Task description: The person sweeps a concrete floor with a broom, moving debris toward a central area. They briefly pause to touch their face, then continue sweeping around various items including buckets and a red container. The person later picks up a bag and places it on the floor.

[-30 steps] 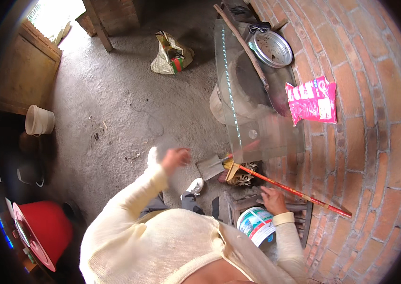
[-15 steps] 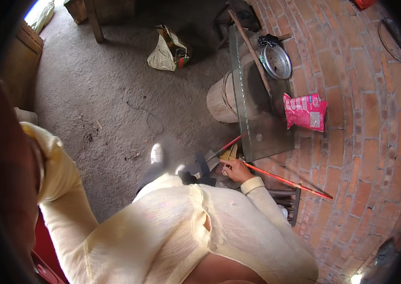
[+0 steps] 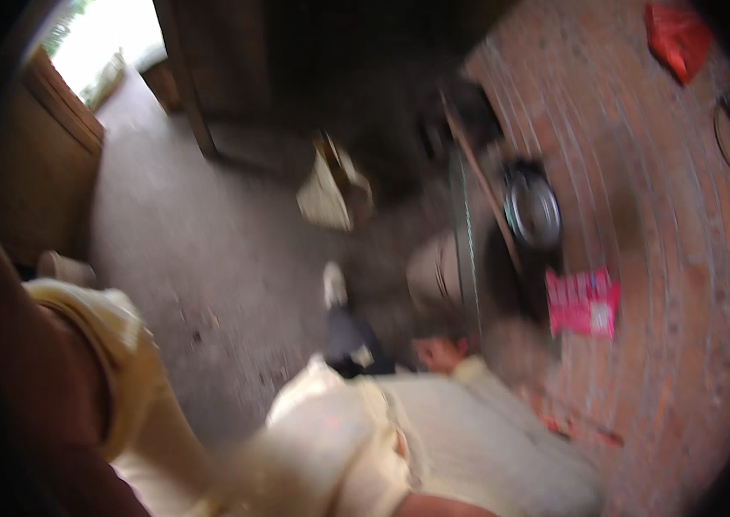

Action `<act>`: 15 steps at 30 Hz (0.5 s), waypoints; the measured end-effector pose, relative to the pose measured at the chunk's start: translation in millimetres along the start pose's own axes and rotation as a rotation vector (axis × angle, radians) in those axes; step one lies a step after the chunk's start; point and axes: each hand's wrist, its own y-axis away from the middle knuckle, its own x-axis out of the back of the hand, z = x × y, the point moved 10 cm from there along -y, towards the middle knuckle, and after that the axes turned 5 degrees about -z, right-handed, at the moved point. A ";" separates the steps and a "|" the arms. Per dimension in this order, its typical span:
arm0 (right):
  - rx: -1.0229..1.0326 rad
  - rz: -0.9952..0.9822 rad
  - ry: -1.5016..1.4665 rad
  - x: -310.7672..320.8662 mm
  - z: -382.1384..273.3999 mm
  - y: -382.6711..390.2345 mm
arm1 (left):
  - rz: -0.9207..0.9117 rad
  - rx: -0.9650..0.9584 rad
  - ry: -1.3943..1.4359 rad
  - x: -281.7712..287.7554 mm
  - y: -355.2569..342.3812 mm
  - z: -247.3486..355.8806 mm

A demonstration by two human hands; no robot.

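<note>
My right hand (image 3: 439,351) is low in front of me, beside the glass-topped stand. Motion blur smears its fingers, so I cannot make out whether it holds anything. A bit of red shows right by it, and a red stick (image 3: 584,431) lies farther right against the brick, partly hidden by my cream sleeve (image 3: 503,405). My left arm (image 3: 37,379) is raised very near the camera along the left edge, its cream sleeve pushed back; the left hand lies outside the picture.
Right of centre stand a pale bucket (image 3: 434,274) and a glass sheet (image 3: 490,284), with a wooden stick (image 3: 478,177), a round metal pan (image 3: 534,209) and a pink packet (image 3: 584,303) around it. A pale bag (image 3: 326,194) sits on the floor. Wooden furniture (image 3: 46,164) stands left, near a bright doorway (image 3: 128,34).
The view has swung upward, so the floor things sit lower and more doorway and a red bag show. My right hand appears closer to the bucket and is blurred.
</note>
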 end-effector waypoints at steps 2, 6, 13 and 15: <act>-0.057 -0.095 -0.056 14.0 28.7 -31.1 | 0.020 0.067 -0.023 12.2 -12.7 -30.9; 0.203 -0.085 -0.011 74.3 21.9 -135.0 | 0.050 0.263 0.009 5.7 -12.9 -123.3; 0.298 -0.062 0.157 115.9 -50.5 -208.5 | -0.001 0.249 -0.090 -10.6 -56.2 -219.2; 0.236 0.085 0.166 140.6 -60.2 -186.7 | 0.050 0.155 0.001 -9.9 -56.0 -256.0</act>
